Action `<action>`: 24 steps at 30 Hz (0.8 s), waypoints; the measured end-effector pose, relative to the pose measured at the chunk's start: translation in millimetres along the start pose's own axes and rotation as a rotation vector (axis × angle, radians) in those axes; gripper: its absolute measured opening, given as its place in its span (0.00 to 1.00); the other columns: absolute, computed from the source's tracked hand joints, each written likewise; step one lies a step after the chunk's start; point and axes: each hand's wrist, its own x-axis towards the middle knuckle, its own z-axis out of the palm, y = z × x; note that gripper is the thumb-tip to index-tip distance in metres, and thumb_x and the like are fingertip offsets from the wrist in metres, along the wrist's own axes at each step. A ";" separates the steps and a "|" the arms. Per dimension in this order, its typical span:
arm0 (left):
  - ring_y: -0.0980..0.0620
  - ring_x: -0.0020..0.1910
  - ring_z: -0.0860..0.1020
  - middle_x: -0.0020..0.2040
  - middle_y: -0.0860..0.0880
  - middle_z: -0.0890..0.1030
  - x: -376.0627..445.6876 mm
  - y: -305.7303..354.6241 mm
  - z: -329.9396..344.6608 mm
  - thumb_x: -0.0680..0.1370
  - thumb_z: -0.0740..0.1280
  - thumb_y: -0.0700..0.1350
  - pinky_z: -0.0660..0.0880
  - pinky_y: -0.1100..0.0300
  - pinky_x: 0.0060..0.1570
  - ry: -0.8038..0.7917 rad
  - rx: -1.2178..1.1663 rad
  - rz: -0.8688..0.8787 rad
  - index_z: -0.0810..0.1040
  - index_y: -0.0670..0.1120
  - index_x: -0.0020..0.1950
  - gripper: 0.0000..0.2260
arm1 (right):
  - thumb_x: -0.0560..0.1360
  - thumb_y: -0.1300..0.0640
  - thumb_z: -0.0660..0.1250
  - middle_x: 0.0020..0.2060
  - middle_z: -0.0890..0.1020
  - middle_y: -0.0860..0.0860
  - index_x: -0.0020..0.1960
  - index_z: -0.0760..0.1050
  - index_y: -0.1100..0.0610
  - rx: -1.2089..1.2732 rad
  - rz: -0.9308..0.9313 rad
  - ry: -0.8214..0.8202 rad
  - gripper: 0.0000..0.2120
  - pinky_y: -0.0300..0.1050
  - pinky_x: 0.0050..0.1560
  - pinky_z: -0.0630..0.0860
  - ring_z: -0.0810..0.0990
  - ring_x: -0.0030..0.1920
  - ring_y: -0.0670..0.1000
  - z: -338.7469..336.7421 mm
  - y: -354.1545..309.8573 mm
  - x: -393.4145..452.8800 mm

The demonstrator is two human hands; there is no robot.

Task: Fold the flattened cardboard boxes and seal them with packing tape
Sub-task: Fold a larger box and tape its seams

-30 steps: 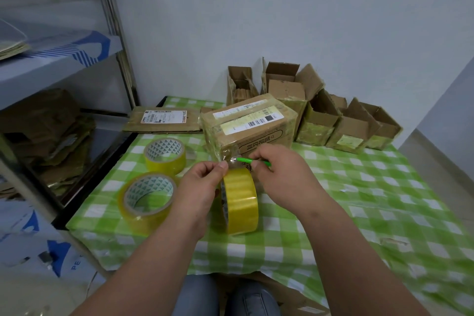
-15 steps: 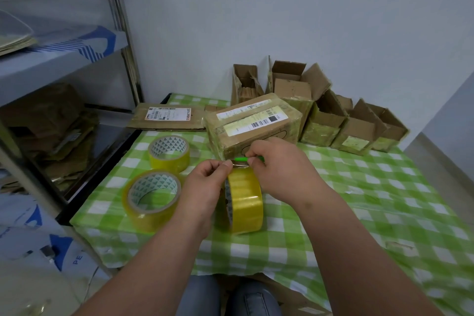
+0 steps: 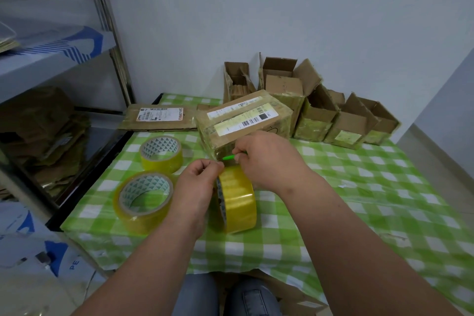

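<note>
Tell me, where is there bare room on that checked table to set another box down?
The tablecloth lies bare right of the right hand, before the open boxes. The left is crowded: two flat tape rolls beside the left hand.

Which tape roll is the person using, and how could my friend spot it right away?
Find the green checked tablecloth, then the three yellow tape rolls near its front left. Two rolls lie flat, showing their patterned cores. The roll in use stands on its edge between the left hand and right hand, in front of the sealed box.
</note>
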 end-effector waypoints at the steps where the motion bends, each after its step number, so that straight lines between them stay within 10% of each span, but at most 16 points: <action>1: 0.56 0.32 0.78 0.34 0.49 0.80 -0.4 0.2 0.0 0.77 0.70 0.43 0.75 0.56 0.39 -0.003 -0.005 0.000 0.77 0.48 0.38 0.08 | 0.78 0.52 0.63 0.47 0.82 0.49 0.49 0.80 0.48 0.000 0.007 0.001 0.07 0.51 0.50 0.77 0.78 0.50 0.54 -0.7 0.9 0.0; 11: 0.52 0.38 0.77 0.37 0.50 0.80 0.9 3.0 -1.7 0.76 0.69 0.41 0.73 0.55 0.40 -0.042 0.017 -0.009 0.77 0.52 0.33 0.12 | 0.78 0.52 0.65 0.44 0.81 0.47 0.50 0.81 0.48 0.083 0.113 0.010 0.06 0.46 0.42 0.73 0.78 0.44 0.51 -3.4 24.9 -5.8; 24: 0.44 0.55 0.80 0.53 0.48 0.85 -2.1 3.1 -6.9 0.77 0.67 0.40 0.73 0.50 0.50 -0.095 0.003 -0.026 0.76 0.50 0.39 0.08 | 0.79 0.52 0.63 0.55 0.83 0.49 0.63 0.75 0.47 0.097 0.444 -0.006 0.13 0.48 0.57 0.71 0.80 0.55 0.54 44.0 80.4 -45.6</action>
